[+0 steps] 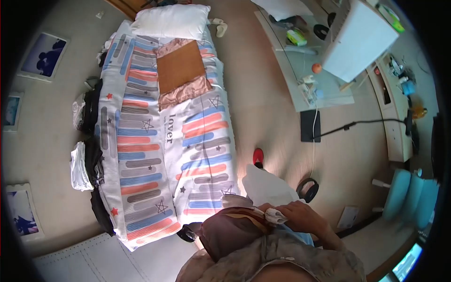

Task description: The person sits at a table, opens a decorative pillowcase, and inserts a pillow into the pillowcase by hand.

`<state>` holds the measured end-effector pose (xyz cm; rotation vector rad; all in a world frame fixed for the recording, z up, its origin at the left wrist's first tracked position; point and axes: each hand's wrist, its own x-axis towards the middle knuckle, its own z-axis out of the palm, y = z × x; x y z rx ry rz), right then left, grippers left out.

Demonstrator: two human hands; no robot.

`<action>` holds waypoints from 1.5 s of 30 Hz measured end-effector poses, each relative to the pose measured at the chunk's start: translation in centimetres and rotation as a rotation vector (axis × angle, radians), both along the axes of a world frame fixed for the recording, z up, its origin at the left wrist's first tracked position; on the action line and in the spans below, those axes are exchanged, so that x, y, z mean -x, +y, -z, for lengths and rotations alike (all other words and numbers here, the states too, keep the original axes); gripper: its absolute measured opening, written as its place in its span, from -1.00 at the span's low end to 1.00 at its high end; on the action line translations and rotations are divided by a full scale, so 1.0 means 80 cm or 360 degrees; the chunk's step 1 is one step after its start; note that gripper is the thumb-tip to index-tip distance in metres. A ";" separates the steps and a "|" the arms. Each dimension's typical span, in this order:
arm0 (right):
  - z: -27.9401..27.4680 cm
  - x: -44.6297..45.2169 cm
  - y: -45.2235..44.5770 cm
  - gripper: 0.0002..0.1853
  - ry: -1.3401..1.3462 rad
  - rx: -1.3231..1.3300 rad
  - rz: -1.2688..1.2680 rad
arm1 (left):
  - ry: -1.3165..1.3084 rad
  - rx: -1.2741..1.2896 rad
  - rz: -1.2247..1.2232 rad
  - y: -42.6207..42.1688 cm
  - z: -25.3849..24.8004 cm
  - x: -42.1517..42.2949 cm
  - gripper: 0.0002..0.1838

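Note:
My right hand [300, 217] is closed around a bunched piece of white cloth [276, 216] in front of my body. Just left of it, a dark brown fabric item [230, 232] with a lighter tan edge bulges over my left side. That fabric covers most of my left arm, and I cannot make out the fingers of my left hand. Beyond my hands hangs a pale, whitish sheet-like thing [268, 185]; whether it joins the bunched cloth is unclear.
A bed with a striped cover [141, 155] stands ahead to the left, with a white pillow [171, 22] and a brown mat [181, 68]. Dark and white clothes [82, 167] lie along its far side. Right are a glass-topped table [282, 70], a floor cable [314, 155] and a teal chair [406, 197].

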<state>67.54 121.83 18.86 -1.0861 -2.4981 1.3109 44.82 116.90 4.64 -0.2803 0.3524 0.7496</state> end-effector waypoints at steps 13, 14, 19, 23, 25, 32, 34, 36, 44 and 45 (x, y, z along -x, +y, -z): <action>-0.031 0.099 0.370 -0.50 0.0253 -0.0504 0.0439 | 0.0062 -0.0010 -0.0291 0.254 0.009 0.094 -0.45; -0.025 0.097 0.392 -0.56 0.0293 -0.0538 0.0549 | 0.0074 -0.0006 -0.0303 0.270 0.006 0.100 -0.46; 0.023 0.078 0.473 -0.75 0.0201 -0.0481 0.0857 | 0.0114 0.0021 -0.0328 0.347 0.002 0.120 -0.46; 0.066 0.056 0.530 -0.81 0.0076 -0.0238 0.0840 | 0.0139 0.0068 -0.0294 0.403 0.010 0.130 -0.47; 0.098 0.040 0.559 -0.84 -0.0011 -0.0169 0.0680 | 0.0144 0.0091 -0.0232 0.436 0.016 0.131 -0.47; 0.161 -0.003 0.711 -0.78 -0.0344 0.0179 0.0633 | 0.0273 0.0111 -0.0058 0.601 0.017 0.145 -0.49; 0.181 -0.024 0.746 -0.76 -0.0220 0.0072 0.0773 | 0.0306 0.0101 -0.0027 0.674 0.008 0.158 -0.49; 0.164 -0.036 0.790 -0.73 -0.0208 0.0111 0.0961 | 0.0342 0.0057 -0.0005 0.756 0.000 0.172 -0.49; 0.189 -0.085 0.895 -0.69 -0.0547 0.0401 0.1031 | 0.0355 -0.0013 0.0076 1.006 0.020 0.184 -0.50; 0.196 -0.086 0.901 -0.67 -0.0561 0.0434 0.1006 | 0.0335 0.0006 0.0123 1.031 0.027 0.180 -0.51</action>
